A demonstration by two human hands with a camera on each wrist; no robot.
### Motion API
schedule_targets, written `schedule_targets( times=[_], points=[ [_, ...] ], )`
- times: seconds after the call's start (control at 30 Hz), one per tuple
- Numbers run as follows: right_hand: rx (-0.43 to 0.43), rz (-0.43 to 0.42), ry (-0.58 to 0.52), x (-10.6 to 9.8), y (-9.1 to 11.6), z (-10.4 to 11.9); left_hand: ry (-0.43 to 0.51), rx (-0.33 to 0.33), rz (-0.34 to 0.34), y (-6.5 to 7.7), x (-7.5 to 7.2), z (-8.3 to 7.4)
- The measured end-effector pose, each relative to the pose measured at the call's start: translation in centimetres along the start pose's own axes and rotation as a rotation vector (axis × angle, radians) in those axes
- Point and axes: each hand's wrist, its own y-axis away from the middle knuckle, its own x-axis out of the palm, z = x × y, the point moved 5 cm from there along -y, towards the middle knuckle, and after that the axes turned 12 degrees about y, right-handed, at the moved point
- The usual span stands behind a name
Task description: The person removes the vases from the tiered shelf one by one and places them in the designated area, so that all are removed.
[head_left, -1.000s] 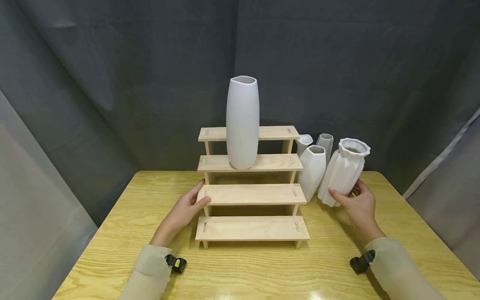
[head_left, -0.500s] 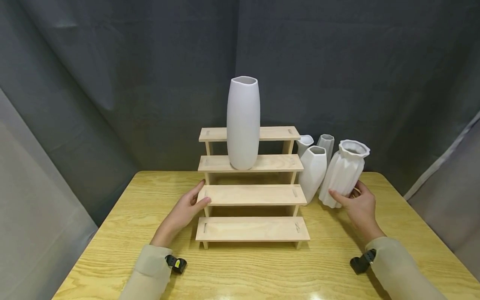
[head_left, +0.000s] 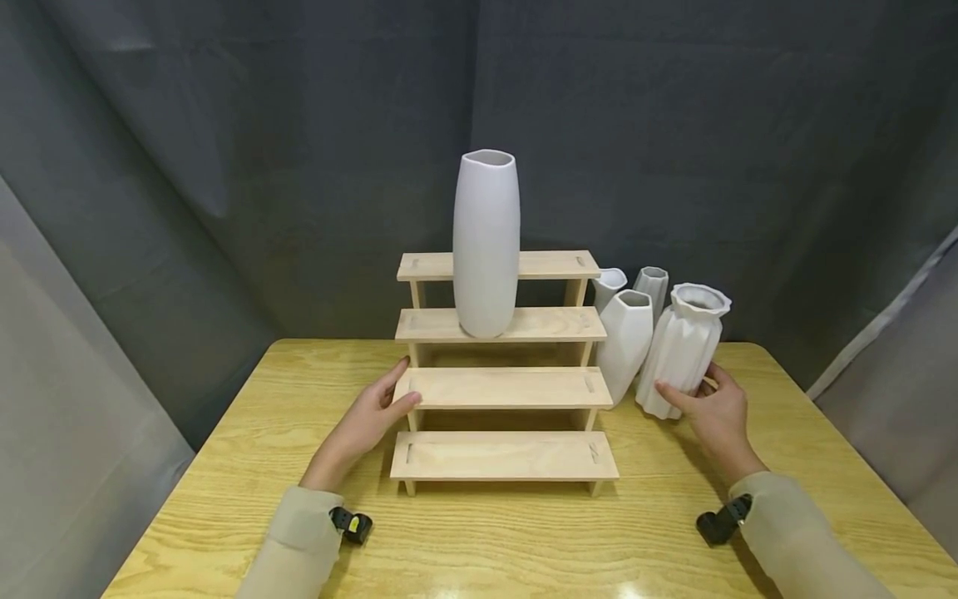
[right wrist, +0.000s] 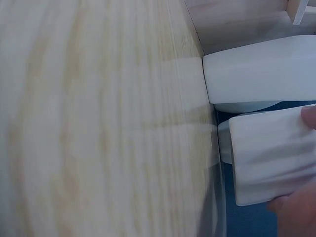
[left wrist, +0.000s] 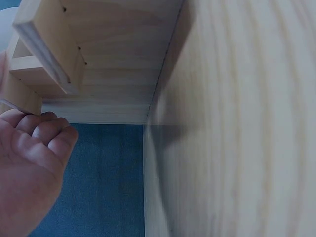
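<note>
My right hand (head_left: pixel 718 418) grips a white pleated vase (head_left: pixel 683 351) with a flared, scalloped rim, its thumb on the near side low down. In the right wrist view the pleated vase (right wrist: pixel 271 153) leans a little, with its base just off the table. My left hand (head_left: pixel 367 424) holds the left end of a four-step wooden display stand (head_left: pixel 501 388), thumb on the second step from the front. Its curled fingers show under the step in the left wrist view. A tall white vase (head_left: pixel 486 241) stands upright on the third step.
Right of the stand, close beside the held vase, stand a white faceted vase (head_left: pixel 625 345), a slim greyish vase (head_left: pixel 651 287) and a vase with a flared rim (head_left: pixel 609 280), partly hidden. Dark curtain (head_left: pixel 224 166) hangs behind the wooden table (head_left: pixel 479 541).
The pleated vase has come down slightly, its rim shifting left so that it leans less. My left hand, the stand and the other vases stay put.
</note>
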Motion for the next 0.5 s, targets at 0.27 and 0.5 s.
schedule_targets(
  times=[0.27, 0.5],
  points=[
    [0.035, 0.005, 0.015, 0.28, -0.02, -0.39, -0.018, -0.004, 0.002, -0.15, -0.06, 0.05],
    [0.0, 0.005, 0.015, 0.55, 0.0, -0.51, -0.012, -0.011, -0.001, 0.03, 0.05, -0.11]
  ],
)
